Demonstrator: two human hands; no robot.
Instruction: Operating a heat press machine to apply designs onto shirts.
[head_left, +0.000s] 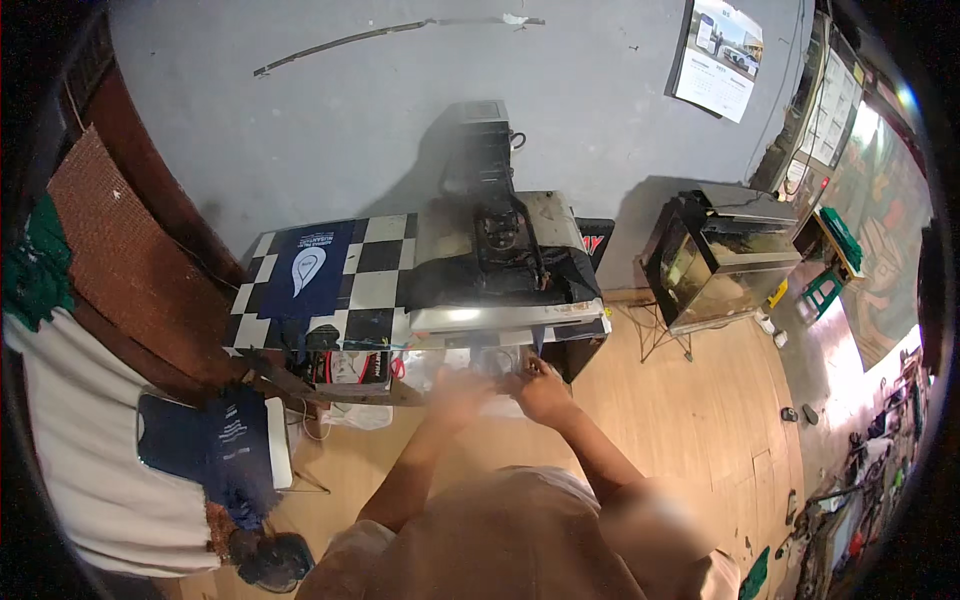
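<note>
My left hand (461, 396) is blurred and reaches to the front of the table, below its edge. Just right of it, my right hand (541, 394) has its fingers curled in; a dark blue strip (538, 341) hangs from the table edge close above them. Whether either hand holds something is too blurred or small to tell. Behind the hands, clear and white plastic (442, 364) fills part of the shelf under the tabletop. Above stands a heat press machine (499, 232) with a black upper arm and a pale front edge. Left of it lies a dark blue printed cloth (309, 266).
The table has a checkered top (375, 285); a printed box (351, 371) sits beneath. A glass tank on a wire stand (724, 277) is at right. A stool with a dark shirt (214, 442) and a black fan-like object (274, 559) stand at left.
</note>
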